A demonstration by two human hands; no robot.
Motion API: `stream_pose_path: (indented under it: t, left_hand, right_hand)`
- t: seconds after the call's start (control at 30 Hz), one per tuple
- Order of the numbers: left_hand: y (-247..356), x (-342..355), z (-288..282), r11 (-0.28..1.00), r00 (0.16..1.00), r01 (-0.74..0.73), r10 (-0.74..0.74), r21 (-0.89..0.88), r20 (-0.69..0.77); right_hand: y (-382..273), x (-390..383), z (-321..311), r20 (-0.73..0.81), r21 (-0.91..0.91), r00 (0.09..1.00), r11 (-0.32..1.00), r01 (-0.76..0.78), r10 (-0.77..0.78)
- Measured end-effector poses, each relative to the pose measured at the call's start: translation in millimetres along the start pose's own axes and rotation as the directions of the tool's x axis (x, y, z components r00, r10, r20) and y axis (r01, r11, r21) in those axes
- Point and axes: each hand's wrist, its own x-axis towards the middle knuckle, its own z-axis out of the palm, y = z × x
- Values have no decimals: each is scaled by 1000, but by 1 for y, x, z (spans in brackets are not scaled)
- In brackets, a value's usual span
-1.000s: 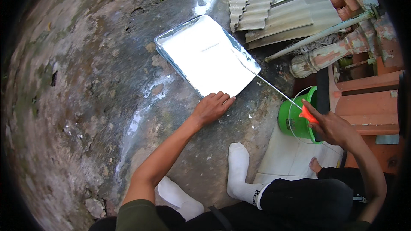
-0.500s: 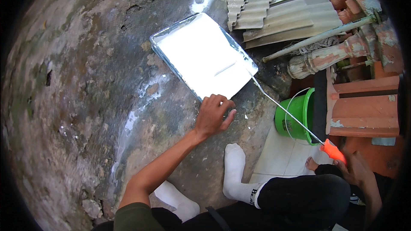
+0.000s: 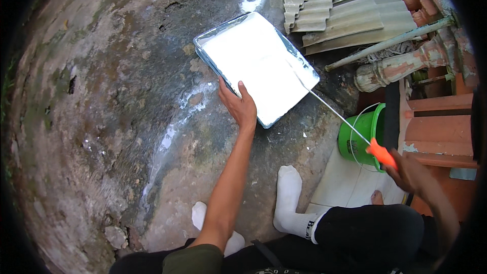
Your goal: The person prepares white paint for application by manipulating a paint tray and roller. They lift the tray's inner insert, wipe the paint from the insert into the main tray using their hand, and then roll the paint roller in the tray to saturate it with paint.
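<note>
Right hand [image 3: 408,172]: clasping the roller's [image 3: 341,115] orange handle [image 3: 381,153].
Left hand [image 3: 239,105]: shifted from near corner to left rim of tray [image 3: 205,53], now grasping it; likely steadies it.
Bucket [image 3: 349,142]: green, on pale tiles [image 3: 329,187].
Tray: white inside, on rough, stained ground [image 3: 127,122].
Beyond: corrugated sheets [image 3: 314,2], stacked.

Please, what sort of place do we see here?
Probably an outdoor yard: rough, stained grey-brown ground, overlapping grey corrugated roofing sheets, and a weathered, peeling orange-and-white baluster lying nearby.

Two hands [image 3: 242,105], one tray [image 3: 298,57], one roller [image 3: 381,153], one green bucket [image 3: 346,141], two white socks [image 3: 288,198]
</note>
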Motion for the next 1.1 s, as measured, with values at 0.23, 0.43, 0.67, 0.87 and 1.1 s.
stream_pose_path:
  t: [0.23, 0.43, 0.67, 0.87, 1.1]
  left_hand:
    - [5, -6, 5, 1000, 997, 17, -18, -25, -72]
    - [4, -6, 6, 994, 994, 86, -91, -73, -68]
    - [1, -7, 10, 994, 992, 77, -83, -76, -91]
    - [-3, -7, 14, 997, 989, 44, -53, -67, -139]
    - [-5, -7, 14, 1000, 983, 23, -24, -8, -180]
  right_hand:
    - [-1, -86, 8, 169, -29, 954, 968, -247, 249]
    - [-9, 25, 3, -43, 5, 998, 999, 52, -51]
    - [10, 41, -35, 51, 211, 991, 971, 108, -121]
    - [-1, -13, -41, -129, 264, 982, 950, 165, -135]
    - [-34, -8, -35, -6, -26, 999, 999, 39, -39]
